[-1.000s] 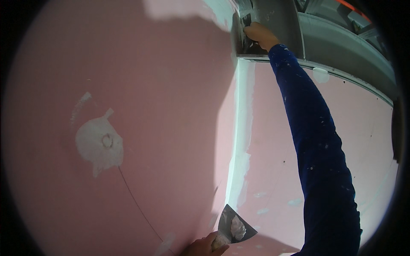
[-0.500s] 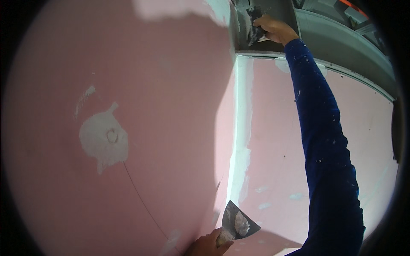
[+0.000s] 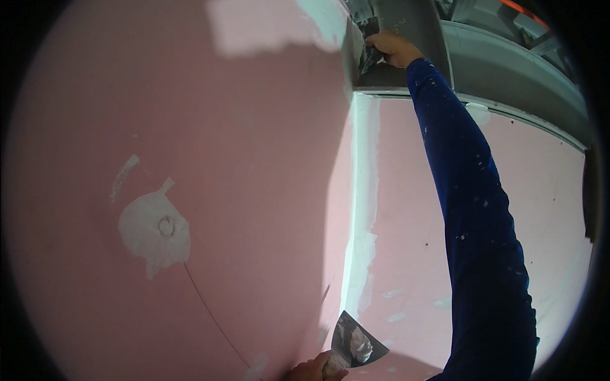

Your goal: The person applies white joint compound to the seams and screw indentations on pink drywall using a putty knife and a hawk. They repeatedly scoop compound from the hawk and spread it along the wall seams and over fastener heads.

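At the lower edge, my left hand (image 3: 310, 369) is closed around the handle of a putty knife (image 3: 344, 331). A whitish lump of joint compound (image 3: 361, 345) sits on its broad, dark blade. High up, my right hand (image 3: 395, 49) grips a second, dark-looking filling knife (image 3: 370, 56). Its smeared blade is up against the grey recess (image 3: 406, 32) above the wall corner, beside the left wall. The handle is mostly hidden by my fingers. My right arm, in a blue sleeve (image 3: 480, 209) specked with white, stretches up across the right wall.
A pale compound strip (image 3: 362, 190) runs down the corner between the pink left wall (image 3: 254, 159) and the pink right wall (image 3: 406, 190). A round patch (image 3: 155, 228) marks the left wall. A grey curved ledge (image 3: 515, 63) spans the top right.
My right hand and its knife have shifted left, closer to the left wall. The walls sit lower in view. My left hand still holds the loaded putty knife.
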The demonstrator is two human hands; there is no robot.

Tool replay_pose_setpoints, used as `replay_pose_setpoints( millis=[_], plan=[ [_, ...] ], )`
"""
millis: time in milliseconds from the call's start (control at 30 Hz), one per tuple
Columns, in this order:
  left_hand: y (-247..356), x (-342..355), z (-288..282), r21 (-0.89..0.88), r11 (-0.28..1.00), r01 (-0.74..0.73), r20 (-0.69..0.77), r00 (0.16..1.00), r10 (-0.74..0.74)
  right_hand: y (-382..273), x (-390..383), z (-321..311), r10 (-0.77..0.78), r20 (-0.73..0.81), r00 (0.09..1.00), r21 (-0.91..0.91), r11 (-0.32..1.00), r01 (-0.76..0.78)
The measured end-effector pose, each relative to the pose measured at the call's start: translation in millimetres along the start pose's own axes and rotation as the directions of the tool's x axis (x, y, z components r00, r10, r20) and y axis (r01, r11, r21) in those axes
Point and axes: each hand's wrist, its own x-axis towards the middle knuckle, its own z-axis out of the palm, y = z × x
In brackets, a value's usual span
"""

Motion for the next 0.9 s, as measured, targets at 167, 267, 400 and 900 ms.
replay_pose_setpoints(
  millis=[167,267,400,900],
  plan=[
    [-13.6,0.9,1.2,-0.174,0.985,0.002,0.103,0.995,0.016,-15.4,-15.0,13.4,-0.042,-0.119,0.992,-0.319,0.948,0.002],
    [-17.6,2.4,6.5,-0.171,0.978,-0.123,0.011,0.992,0.127,-26.1,-25.8,13.4,-0.019,-0.076,0.997,-0.297,0.955,-0.004],
    [-7.6,5.9,12.6,-0.133,0.981,-0.141,-0.022,0.990,0.139,-20.7,-26.7,-3.6,-0.049,-0.045,0.998,-0.295,0.955,0.033],
    [-4.0,0.8,6.2,-0.036,0.999,-0.021,-0.005,1.000,0.021,-7.8,-34.7,32.4,-0.069,0.007,0.998,-0.397,0.915,0.066]
  ],
)
